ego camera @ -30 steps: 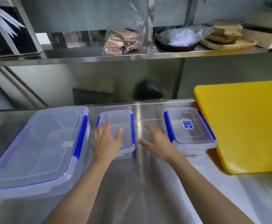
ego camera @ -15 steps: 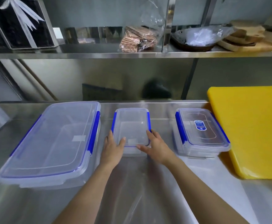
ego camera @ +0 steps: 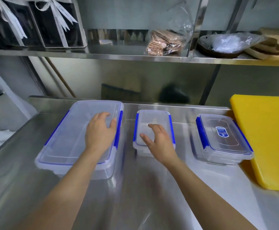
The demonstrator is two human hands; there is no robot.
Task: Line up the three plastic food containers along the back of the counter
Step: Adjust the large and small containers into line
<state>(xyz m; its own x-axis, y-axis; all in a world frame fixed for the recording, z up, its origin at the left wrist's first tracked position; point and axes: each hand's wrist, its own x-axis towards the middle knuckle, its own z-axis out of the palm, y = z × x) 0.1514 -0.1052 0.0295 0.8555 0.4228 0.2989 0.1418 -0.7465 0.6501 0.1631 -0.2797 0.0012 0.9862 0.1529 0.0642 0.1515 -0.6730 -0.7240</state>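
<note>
Running front-to-back: 3 lidded containers (ego camera: 223,138), long axes approx parallel, hands (ego camera: 100,130) on 2.

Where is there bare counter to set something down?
Bare steel in front of all three containers, and strips between the large container and small container, and between that and the labelled container. Crowded right: it abuts the yellow board.

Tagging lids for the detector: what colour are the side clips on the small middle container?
Blue, on the small clear plastic container; head view shows it.
</note>
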